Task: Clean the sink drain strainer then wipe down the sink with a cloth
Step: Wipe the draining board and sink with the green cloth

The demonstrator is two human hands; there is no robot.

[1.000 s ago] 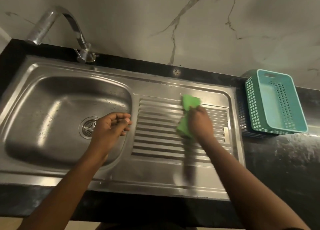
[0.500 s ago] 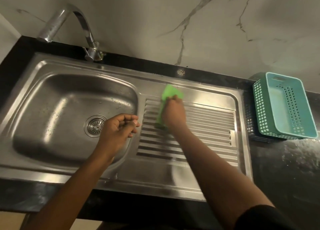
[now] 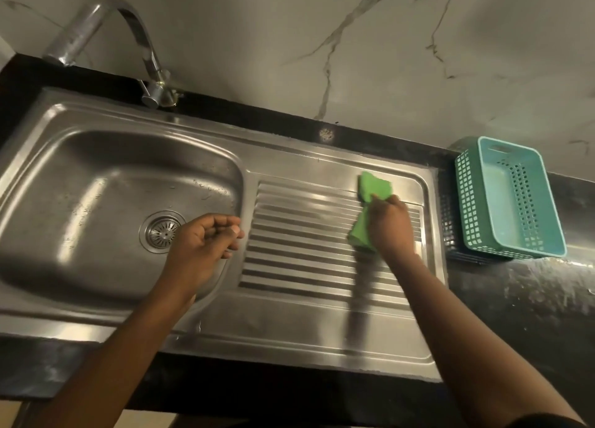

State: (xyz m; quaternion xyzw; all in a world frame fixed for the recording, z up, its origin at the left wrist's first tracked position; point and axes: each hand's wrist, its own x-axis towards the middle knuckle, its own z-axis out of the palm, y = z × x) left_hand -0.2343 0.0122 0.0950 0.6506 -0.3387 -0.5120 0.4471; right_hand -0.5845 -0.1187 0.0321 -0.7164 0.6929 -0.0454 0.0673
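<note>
Right hand (image 3: 391,225) pressed green cloth (image 3: 375,188) flat near drainboard's (image 3: 299,244) far right corner, gripping it. Left hand (image 3: 201,245) hovered loosely curled, empty, over basin's (image 3: 96,202) right edge.

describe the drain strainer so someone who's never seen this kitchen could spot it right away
Start at the steel sink set in the black counter, under the curved tap. In the floor of its basin, left of the ribbed drainboard, sits the drain strainer, partly hidden by the left hand. It is the only round fitting there: a ringed metal disc with slots fanning out from its centre.
</note>
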